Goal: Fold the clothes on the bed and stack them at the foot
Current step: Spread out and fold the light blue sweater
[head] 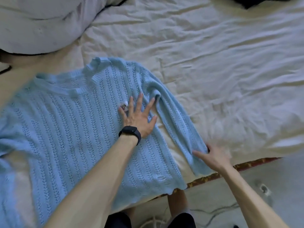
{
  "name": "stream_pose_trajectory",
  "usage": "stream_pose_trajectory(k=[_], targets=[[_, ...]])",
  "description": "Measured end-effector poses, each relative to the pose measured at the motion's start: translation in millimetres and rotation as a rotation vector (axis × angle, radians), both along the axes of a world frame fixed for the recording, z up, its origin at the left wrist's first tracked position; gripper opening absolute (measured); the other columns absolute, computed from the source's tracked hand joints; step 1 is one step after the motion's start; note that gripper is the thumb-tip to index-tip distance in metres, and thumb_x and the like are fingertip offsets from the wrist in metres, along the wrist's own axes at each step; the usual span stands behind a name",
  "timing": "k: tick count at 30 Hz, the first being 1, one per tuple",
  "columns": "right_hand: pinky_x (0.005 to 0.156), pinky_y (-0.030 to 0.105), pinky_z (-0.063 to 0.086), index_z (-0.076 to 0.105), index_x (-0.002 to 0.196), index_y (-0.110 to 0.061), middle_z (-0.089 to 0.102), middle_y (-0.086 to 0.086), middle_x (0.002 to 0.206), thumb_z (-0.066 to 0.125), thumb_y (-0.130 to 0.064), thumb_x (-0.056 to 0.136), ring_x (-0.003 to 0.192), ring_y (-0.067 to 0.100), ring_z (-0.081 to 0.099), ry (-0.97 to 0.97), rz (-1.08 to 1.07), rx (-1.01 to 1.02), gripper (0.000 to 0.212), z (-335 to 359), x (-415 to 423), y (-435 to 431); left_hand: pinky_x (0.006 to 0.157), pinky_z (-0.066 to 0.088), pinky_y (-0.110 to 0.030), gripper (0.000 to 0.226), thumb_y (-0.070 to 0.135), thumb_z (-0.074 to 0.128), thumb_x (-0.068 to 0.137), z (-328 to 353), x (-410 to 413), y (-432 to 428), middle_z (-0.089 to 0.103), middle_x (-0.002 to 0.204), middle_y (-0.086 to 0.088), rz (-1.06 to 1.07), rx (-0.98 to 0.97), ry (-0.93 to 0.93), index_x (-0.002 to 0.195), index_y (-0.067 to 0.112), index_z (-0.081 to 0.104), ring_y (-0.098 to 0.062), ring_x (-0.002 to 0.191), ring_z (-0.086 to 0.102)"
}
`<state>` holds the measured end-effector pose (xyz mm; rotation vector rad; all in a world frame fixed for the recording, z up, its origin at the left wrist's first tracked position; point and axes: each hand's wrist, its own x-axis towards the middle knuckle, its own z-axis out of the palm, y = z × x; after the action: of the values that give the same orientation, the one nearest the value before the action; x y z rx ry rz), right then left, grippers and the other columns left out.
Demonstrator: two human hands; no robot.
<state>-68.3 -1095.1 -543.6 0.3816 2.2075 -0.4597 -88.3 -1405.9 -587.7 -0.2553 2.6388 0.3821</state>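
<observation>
The left hand (138, 117), a black watch (130, 131) on its wrist, lies flat with fingers spread wide, pressing on the light blue knit sweater (74, 129), which is spread across the bed (213, 63) beneath it and reaches far to its left. A small white label (124, 106) sits just beside its little finger. To the right of this hand the sleeve (177, 122) runs down toward the bed's edge. There the right hand (213, 157) pinches the sleeve's outer edge near the cuff, thumb laid over the knit, though its fingers are blurred. A pale pillow (37, 25) lies well beyond the left hand.
</observation>
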Motion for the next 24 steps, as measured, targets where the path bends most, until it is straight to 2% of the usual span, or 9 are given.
stream_pose_trajectory(k=[2, 6, 8, 11, 14, 17, 19, 21, 24], targets=[[0.066, 0.033, 0.052, 0.073, 0.090, -0.024, 0.072, -0.005, 0.083, 0.075, -0.048, 0.084, 0.076, 0.016, 0.067, -0.061, -0.071, -0.116, 0.025, 3.9, -16.0, 10.4, 0.117, -0.006, -0.066, 0.083, 0.069, 0.035, 0.094, -1.8, -1.4, -1.1, -0.027, 0.164, -0.006, 0.086, -0.002, -0.005, 0.151, 0.050, -0.021, -0.029, 0.155, -0.004], [0.067, 0.037, 0.051, 0.072, 0.083, -0.019, 0.070, -0.001, 0.073, 0.067, -0.033, 0.079, 0.075, 0.020, 0.064, 0.268, -0.373, -0.308, 0.015, 37.2, -103.9, 41.1, 0.121, 0.006, -0.063, 0.095, 0.072, 0.041, 0.090, 7.8, -9.7, 4.1, -0.015, 0.165, -0.021, 0.156, -0.055, -0.062, 0.151, 0.045, -0.027, -0.035, 0.154, 0.014], [0.067, 0.037, 0.045, 0.062, 0.082, -0.012, 0.062, 0.003, 0.072, 0.062, -0.038, 0.071, 0.074, 0.019, 0.057, 0.441, -0.348, -0.295, 0.028, 60.3, -165.1, 58.8, 0.120, 0.006, -0.064, 0.093, 0.076, 0.037, 0.090, 13.8, -21.0, 13.4, -0.009, 0.166, -0.020, 0.202, -0.086, -0.115, 0.148, 0.048, -0.030, -0.035, 0.154, 0.014], [0.069, 0.027, 0.038, 0.060, 0.091, -0.026, 0.061, -0.002, 0.082, 0.061, -0.042, 0.069, 0.077, 0.012, 0.054, 0.634, -0.200, -0.229, 0.028, 91.3, -249.4, 84.3, 0.117, 0.013, -0.069, 0.087, 0.085, 0.028, 0.085, 22.9, -44.1, 29.2, -0.002, 0.166, -0.020, 0.298, -0.108, -0.219, 0.145, 0.056, -0.029, -0.040, 0.152, 0.016], [0.073, 0.032, 0.047, 0.067, 0.102, -0.025, 0.071, 0.000, 0.094, 0.067, -0.038, 0.077, 0.086, 0.022, 0.064, 0.755, -0.078, -0.148, 0.029, 94.1, -308.5, 109.4, 0.112, 0.026, -0.069, 0.092, 0.096, 0.019, 0.072, 29.7, -70.7, 41.6, -0.005, 0.165, -0.021, 0.371, -0.099, -0.372, 0.148, 0.059, -0.016, -0.045, 0.149, 0.018], [0.088, 0.041, 0.051, 0.065, 0.119, -0.024, 0.072, 0.008, 0.115, 0.065, -0.028, 0.088, 0.108, 0.033, 0.063, 0.658, 0.056, -0.027, 0.031, 56.6, -335.2, 127.0, 0.112, 0.029, -0.068, 0.111, 0.101, 0.033, 0.060, 34.5, -89.2, 47.8, -0.017, 0.163, -0.024, 0.415, -0.062, -0.533, 0.147, 0.058, -0.020, -0.052, 0.148, 0.015], [0.100, 0.044, 0.046, 0.056, 0.134, -0.018, 0.063, 0.012, 0.130, 0.066, -0.029, 0.091, 0.123, 0.034, 0.055, 0.516, 0.010, -0.033, 0.045, 26.1, -331.2, 136.0, 0.115, 0.025, -0.067, 0.119, 0.097, 0.047, 0.059, 37.9, -97.4, 51.9, -0.028, 0.160, -0.022, 0.444, -0.039, -0.616, 0.147, 0.056, -0.023, -0.050, 0.150, 0.003], [0.108, 0.044, 0.037, 0.047, 0.142, -0.010, 0.054, 0.017, 0.138, 0.068, -0.040, 0.091, 0.130, 0.037, 0.047, 0.468, -0.193, -0.025, 0.063, 3.9, -316.0, 141.9, 0.119, 0.014, -0.066, 0.121, 0.084, 0.066, 0.067, 42.5, -106.7, 62.5, -0.036, 0.159, -0.010, 0.529, 0.002, -0.591, 0.153, 0.051, -0.013, -0.044, 0.152, -0.007], [0.108, 0.040, 0.033, 0.048, 0.136, -0.004, 0.056, 0.021, 0.131, 0.069, -0.048, 0.089, 0.126, 0.038, 0.048, 0.495, -0.550, -0.034, 0.068, -15.5, -283.3, 139.5, 0.122, 0.012, -0.054, 0.089, 0.045, 0.076, 0.070, 43.5, -131.9, 89.9, -0.016, 0.165, -0.001, 0.599, 0.035, -0.226, 0.148, 0.033, 0.035, -0.037, 0.152, 0.009]])
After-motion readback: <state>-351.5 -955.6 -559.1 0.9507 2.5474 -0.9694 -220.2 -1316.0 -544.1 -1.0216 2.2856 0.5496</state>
